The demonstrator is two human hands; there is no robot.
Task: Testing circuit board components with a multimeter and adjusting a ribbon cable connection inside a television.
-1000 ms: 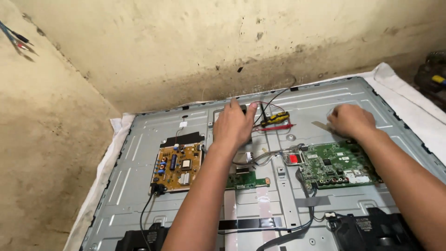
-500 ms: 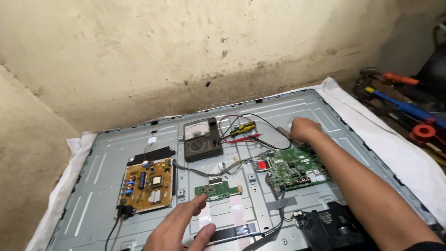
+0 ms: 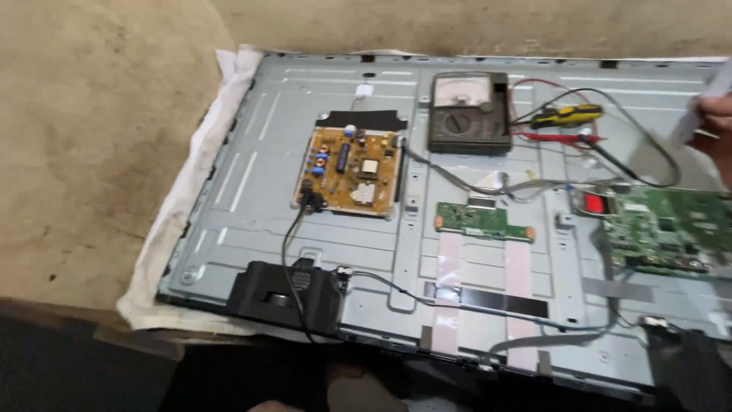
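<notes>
Here the TV back panel (image 3: 252, 183) lies flat on a white cloth (image 3: 171, 229). A green board (image 3: 671, 229) sits at the panel's right edge, a tan board (image 3: 351, 172) left of centre, and a meter (image 3: 468, 113) by the far edge. The right hand (image 3: 717, 130) shows only at the far right corner, fingers curled round a pale, blurred object (image 3: 701, 107). Red and black leads (image 3: 579, 137) lie just beside it. The left hand is out of sight.
</notes>
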